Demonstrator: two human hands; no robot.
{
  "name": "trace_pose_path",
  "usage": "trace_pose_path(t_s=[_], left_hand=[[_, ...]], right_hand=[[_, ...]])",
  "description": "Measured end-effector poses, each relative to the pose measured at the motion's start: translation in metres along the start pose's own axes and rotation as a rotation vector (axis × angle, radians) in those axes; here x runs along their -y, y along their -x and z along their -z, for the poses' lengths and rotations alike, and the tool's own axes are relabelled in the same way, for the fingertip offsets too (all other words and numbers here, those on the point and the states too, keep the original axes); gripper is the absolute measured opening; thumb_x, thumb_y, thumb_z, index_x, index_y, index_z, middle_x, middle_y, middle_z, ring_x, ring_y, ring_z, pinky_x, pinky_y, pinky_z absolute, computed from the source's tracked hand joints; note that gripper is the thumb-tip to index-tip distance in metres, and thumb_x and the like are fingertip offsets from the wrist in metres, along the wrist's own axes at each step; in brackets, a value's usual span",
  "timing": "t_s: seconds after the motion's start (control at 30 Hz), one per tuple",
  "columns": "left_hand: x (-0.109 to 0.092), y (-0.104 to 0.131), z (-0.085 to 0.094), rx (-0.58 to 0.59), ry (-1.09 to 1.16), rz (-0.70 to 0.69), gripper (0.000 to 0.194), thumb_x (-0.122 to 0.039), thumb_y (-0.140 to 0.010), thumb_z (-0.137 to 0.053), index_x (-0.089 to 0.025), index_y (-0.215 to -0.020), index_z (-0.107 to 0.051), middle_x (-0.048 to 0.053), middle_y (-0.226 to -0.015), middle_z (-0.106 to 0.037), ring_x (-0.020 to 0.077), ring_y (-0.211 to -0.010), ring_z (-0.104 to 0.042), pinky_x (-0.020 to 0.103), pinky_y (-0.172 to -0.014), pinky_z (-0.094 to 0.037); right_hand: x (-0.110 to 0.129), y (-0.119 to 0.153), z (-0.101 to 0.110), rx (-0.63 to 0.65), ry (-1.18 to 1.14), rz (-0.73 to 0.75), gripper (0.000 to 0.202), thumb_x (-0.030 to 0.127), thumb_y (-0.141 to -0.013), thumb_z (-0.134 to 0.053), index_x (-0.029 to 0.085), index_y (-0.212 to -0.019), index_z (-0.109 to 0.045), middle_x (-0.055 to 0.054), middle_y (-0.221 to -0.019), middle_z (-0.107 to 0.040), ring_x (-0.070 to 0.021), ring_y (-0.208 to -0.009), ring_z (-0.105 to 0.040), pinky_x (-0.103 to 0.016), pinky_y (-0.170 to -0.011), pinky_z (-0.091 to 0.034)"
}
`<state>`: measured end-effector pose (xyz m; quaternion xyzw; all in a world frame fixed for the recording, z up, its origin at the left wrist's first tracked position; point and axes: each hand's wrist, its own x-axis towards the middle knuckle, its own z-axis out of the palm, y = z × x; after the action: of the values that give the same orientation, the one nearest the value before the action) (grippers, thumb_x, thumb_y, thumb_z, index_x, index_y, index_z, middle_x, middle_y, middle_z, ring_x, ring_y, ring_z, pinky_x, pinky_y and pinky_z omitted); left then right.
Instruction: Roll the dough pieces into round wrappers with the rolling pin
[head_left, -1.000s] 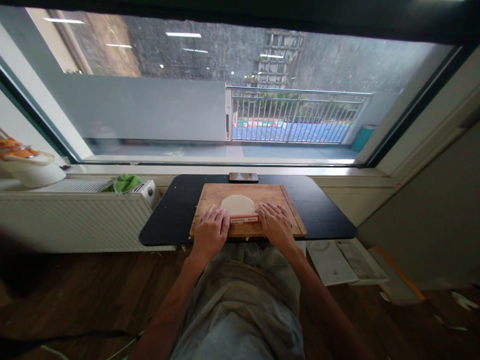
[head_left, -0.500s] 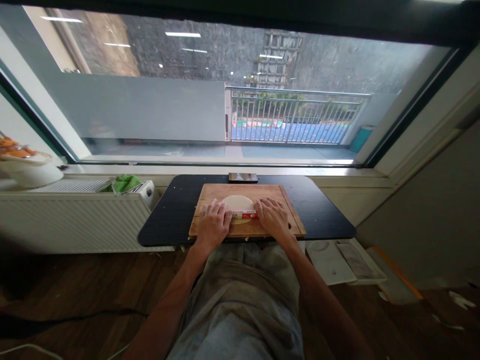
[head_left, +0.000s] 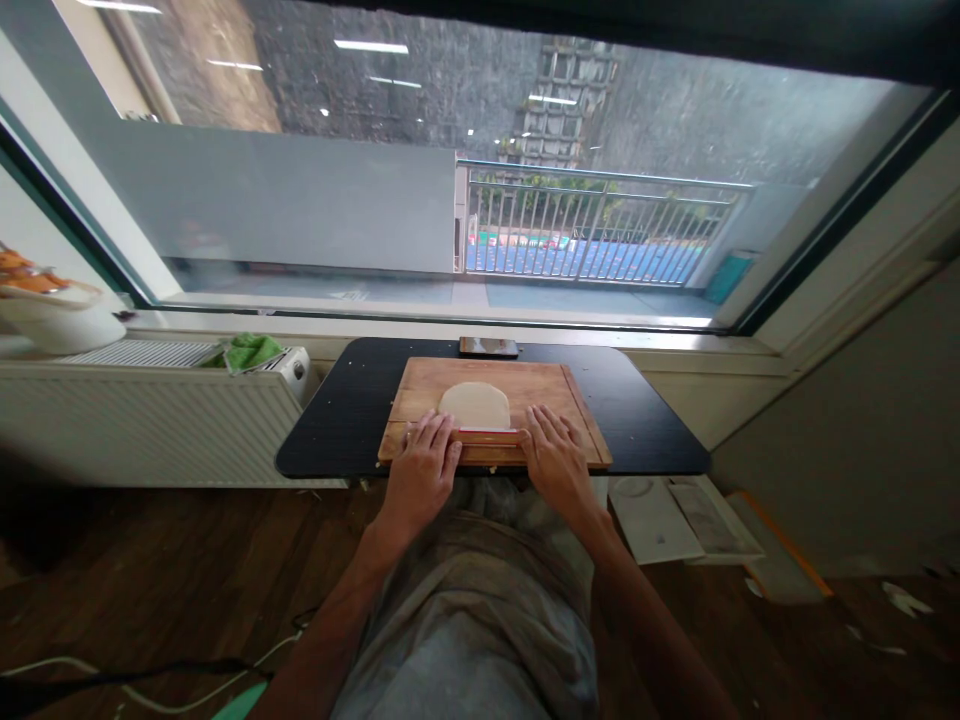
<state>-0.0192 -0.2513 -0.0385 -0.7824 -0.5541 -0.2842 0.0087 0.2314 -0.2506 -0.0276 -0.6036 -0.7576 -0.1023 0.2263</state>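
Observation:
A wooden rolling pin [head_left: 489, 438] with a white and red strip along its top lies crosswise near the front edge of the wooden cutting board [head_left: 532, 380]. My left hand [head_left: 425, 455] is laid over its left end and my right hand [head_left: 555, 450] over its right end, fingers pointing forward. A thin, pale sheet of dough [head_left: 475, 404] lies flat on the board just beyond the pin. The dough's near edge is hidden by the pin, and my hands cover both pin ends.
The board lies on a small black table [head_left: 337, 410]. At the table's far edge is a phone [head_left: 488, 347], below a large window. To the left stands a white radiator [head_left: 172, 420] with a green cloth [head_left: 253, 352] on top. Pale panels [head_left: 656, 520] lie low at the right.
Both hands have drawn the rolling pin nearer to me, from over the dough to its near edge. The pin has turned, so its printed label no longer faces me; more of the dough shows.

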Motion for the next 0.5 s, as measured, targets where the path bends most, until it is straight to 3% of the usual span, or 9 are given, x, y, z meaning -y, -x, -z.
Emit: trace_pose_path(t_s=[0.13,0.33,0.5], left_hand=[[0.002,-0.01,-0.002,0.005,-0.012,-0.001,0.054,-0.042,-0.114,-0.038,-0.021,-0.158,-0.058,0.013,-0.164,-0.061,0.0308,-0.161,-0.045,0.054,-0.136,-0.033],[0.0,-0.035,0.005,0.055,-0.049,0.016,0.051,-0.049,-0.114,-0.038,-0.026,-0.147,-0.068,0.011,-0.152,-0.07,0.0348,-0.152,-0.051,0.06,-0.127,-0.04],[-0.004,-0.035,0.004,0.045,-0.059,0.025,0.048,-0.048,-0.114,-0.039,-0.026,-0.143,-0.07,0.011,-0.153,-0.068,0.0351,-0.151,-0.051,0.06,-0.126,-0.039]], right_hand=[[0.0,-0.013,-0.006,0.005,0.012,-0.036,0.056,0.037,-0.118,-0.027,0.016,-0.154,-0.065,-0.015,-0.159,-0.065,-0.0302,-0.157,-0.049,-0.052,-0.129,-0.03],[-0.002,-0.042,-0.007,0.018,-0.001,-0.047,0.052,0.038,-0.118,-0.029,0.023,-0.141,-0.073,-0.01,-0.149,-0.074,-0.0285,-0.15,-0.053,-0.049,-0.125,-0.033],[0.001,-0.049,-0.003,0.051,-0.005,-0.061,0.05,0.037,-0.119,-0.03,0.025,-0.128,-0.077,-0.009,-0.141,-0.077,-0.027,-0.142,-0.058,-0.046,-0.121,-0.035]])
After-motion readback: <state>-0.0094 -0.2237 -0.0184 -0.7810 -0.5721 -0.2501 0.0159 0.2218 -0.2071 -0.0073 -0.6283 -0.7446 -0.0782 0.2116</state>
